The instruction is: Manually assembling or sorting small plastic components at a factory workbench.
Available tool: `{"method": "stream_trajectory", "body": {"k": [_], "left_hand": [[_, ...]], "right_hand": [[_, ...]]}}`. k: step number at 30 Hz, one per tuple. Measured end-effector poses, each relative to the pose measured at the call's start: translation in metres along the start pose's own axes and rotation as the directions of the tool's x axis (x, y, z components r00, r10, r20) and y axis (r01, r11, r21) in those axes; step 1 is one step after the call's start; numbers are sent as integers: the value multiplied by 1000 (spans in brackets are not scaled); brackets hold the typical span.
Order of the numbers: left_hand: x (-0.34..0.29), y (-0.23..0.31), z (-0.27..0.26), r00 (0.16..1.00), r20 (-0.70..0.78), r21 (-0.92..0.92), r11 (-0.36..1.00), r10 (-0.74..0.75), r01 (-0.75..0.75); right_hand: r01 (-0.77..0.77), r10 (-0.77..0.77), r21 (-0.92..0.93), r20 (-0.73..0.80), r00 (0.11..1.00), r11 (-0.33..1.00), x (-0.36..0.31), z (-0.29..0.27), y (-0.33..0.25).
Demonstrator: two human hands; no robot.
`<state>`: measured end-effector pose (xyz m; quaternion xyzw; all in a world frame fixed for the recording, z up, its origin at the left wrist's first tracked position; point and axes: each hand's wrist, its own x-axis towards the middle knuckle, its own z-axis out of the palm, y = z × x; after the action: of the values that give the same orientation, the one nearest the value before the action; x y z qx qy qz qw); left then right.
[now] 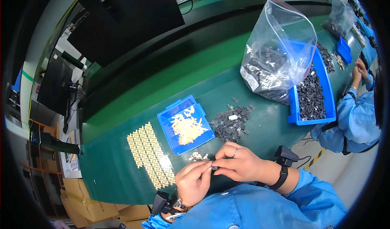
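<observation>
Pinching a small black piece [215, 168] between the thumb and fingers of your right hand [240, 162], you hold it on the near side of the small blue tray [172, 112], a little to its right. Your left hand [191, 182] meets it from the other side, fingertips bunched against its end; whether they grip it or some hidden part, I cannot tell. This looks like close fingertip work on a single piece, perhaps fitting or checking. The black pile [226, 127] lies just right of the tray, a little cream heap [197, 157] on its near side, rows of pale strips [148, 151] to its left. Next probably calls for a steady right pinch and light left-hand adjustments.
</observation>
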<state>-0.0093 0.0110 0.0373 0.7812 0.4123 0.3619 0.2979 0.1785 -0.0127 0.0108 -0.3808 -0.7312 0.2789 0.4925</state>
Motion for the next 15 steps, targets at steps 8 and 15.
{"method": "stream_trajectory", "body": {"k": [8, 15], "left_hand": [[-14, -10, 17, 996, 87, -169, 985, -24, 39], [0, -2, -1, 993, 92, -108, 992, 70, -60]], "right_hand": [[-26, 26, -128, -1, 1000, 991, -13, -8, -8], [-299, -99, -622, -522, 847, 724, -55, -98, -4]]}}
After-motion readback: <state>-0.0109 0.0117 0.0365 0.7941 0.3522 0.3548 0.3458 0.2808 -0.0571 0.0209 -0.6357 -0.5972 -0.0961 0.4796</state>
